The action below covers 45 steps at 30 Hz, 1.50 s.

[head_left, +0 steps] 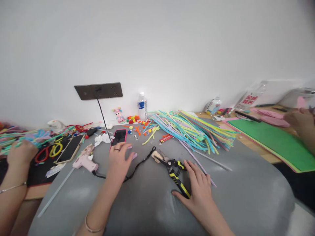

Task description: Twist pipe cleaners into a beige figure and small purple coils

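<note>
My left hand (120, 163) is over the grey table mat, fingers apart, in front of a pink-cased phone (120, 137) and partly covering it. It holds nothing that I can see. A black cord (139, 166) runs behind its wrist to a pink glue gun (85, 161) lying on the left. My right hand (200, 186) is spread around the handles of black-and-yellow pliers (176, 172), thumb by the lower handle and fingers by the upper one. Whether it touches them is unclear. The pliers lie with jaws spread over a small beige piece (157, 156).
A big bundle of pastel pipe cleaners (194, 131) lies behind the pliers. A water bottle (142, 106) and a small pink figure (118, 115) stand by the wall. Green sheets (268, 141) lie right. Co-workers' hands (22, 152) (299, 121) are at both sides.
</note>
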Each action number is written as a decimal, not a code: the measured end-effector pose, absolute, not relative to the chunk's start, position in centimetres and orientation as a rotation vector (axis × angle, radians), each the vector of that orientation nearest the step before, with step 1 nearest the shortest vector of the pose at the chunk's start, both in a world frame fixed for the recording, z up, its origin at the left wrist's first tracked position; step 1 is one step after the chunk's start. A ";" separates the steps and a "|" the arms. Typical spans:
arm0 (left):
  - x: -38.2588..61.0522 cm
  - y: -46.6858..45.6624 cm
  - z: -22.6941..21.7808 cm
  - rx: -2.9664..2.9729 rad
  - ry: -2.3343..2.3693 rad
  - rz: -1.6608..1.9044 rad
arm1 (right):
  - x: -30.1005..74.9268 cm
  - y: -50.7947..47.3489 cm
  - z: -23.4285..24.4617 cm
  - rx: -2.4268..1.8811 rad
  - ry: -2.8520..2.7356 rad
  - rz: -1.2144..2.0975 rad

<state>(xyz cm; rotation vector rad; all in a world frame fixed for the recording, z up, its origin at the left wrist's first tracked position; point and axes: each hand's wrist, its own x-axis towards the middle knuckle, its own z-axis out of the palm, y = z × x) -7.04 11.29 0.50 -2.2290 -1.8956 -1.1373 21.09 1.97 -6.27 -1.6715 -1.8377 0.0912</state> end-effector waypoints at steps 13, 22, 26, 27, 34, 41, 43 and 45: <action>2.5 9.6 -1.2 -2.378 -2.006 -1.021 | 22.1 2.7 -6.2 -1.535 -1.641 0.174; 2.7 9.2 -0.6 -2.496 -1.829 -1.386 | 22.6 2.2 -5.4 -1.499 -1.560 0.343; 2.4 8.7 -0.5 -2.494 -1.709 -1.444 | 22.6 1.7 -5.0 -1.479 -1.540 0.413; 2.3 8.5 -0.4 -2.485 -1.711 -1.425 | 22.5 1.6 -4.9 -1.474 -1.535 0.412; 1.4 7.2 -0.6 -2.395 -1.893 -1.202 | 22.9 1.3 -3.9 -1.517 -1.612 0.162; -0.1 7.3 -2.0 -2.426 -2.020 -1.576 | 24.4 2.1 -2.3 -1.451 -1.460 0.309; -0.1 7.1 -2.0 -2.471 -2.006 -1.807 | 24.5 3.0 -2.4 -1.482 -1.481 0.337; -0.1 6.8 -1.7 -2.501 -1.977 -2.029 | 24.4 4.2 -2.9 -1.529 -1.548 0.324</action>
